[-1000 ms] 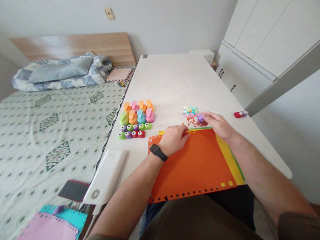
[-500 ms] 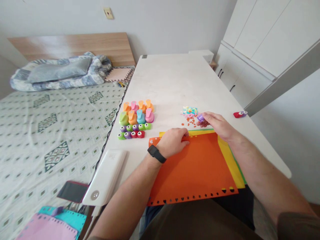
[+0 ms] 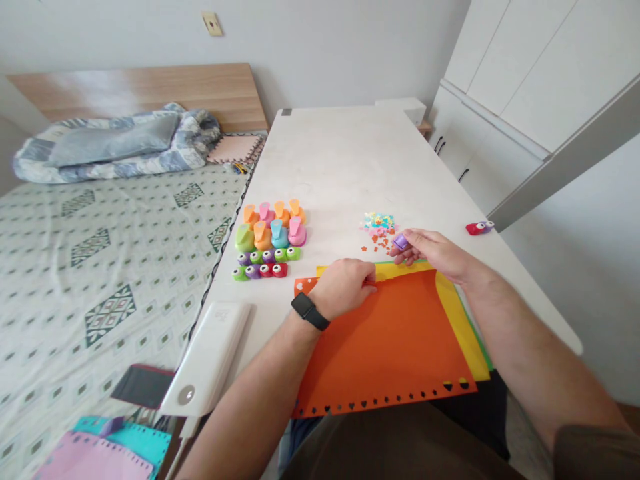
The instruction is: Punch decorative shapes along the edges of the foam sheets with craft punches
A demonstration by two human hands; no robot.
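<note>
An orange paper sheet [image 3: 385, 340] lies before me, with heart, star and other shaped holes along its near edge. My left hand [image 3: 347, 283], with a black watch at its wrist, grips the sheet's far edge, fingers curled and partly hidden. That edge looks slightly raised. Just past it, my right hand [image 3: 433, 252] pinches a small purple craft punch [image 3: 401, 241] between thumb and fingers. Punched paper bits [image 3: 379, 223] in blue, yellow, pink and orange lie beside the punch. Beneath the orange sheet, a yellow sheet [image 3: 457, 313] and a green edge stick out.
Large craft punches [image 3: 263, 235] and small craft punches [image 3: 267, 256] stand in rows at left on the white table [image 3: 340, 160]. Two more small punches [image 3: 479, 228] sit at the right edge. A white power bank [image 3: 210, 357] and a phone [image 3: 144, 385] lie near left.
The far edge of the orange sheet has curled up, and its holes there no longer show. The purple punch has tilted slightly in my right hand. My view has shifted a little.
</note>
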